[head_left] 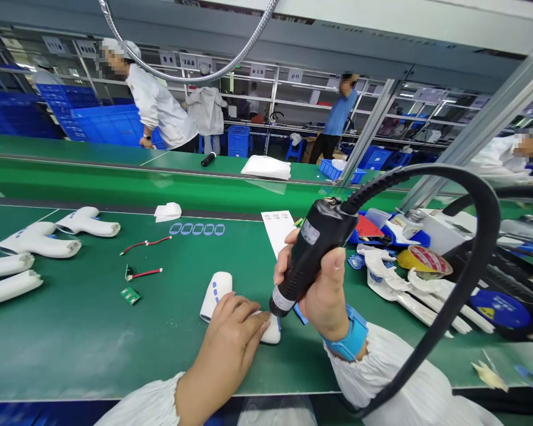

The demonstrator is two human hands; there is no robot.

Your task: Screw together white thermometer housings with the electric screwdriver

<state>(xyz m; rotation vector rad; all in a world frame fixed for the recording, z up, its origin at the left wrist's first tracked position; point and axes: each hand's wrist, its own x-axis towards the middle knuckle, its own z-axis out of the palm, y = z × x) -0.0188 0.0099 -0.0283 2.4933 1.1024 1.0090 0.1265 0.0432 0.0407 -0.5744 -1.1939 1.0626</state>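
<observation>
My right hand (pixel 322 284) is wrapped around a black corded hand tool (pixel 313 254), a thick cylinder tilted with its lower end down. A heavy black cable leaves its top. That lower end is at a white plastic handle-shaped housing (pixel 270 332) lying on the green bench. My left hand (pixel 237 325) rests over this housing, its fingers closed together and pressing it down; much of the part is hidden beneath them. Just behind the left hand is another white housing piece (pixel 217 291) with small blue marks. A blue wrist strap (pixel 350 334) circles my right wrist.
White gun-shaped housings (pixel 39 239) lie at the left. Red wire leads (pixel 146 273), a small green circuit board (pixel 130 295) and blue ring stickers (pixel 198 229) are on the bench. White shell halves (pixel 408 290) and a blue bin (pixel 415 235) stand right. People work beyond the conveyor (pixel 128 183).
</observation>
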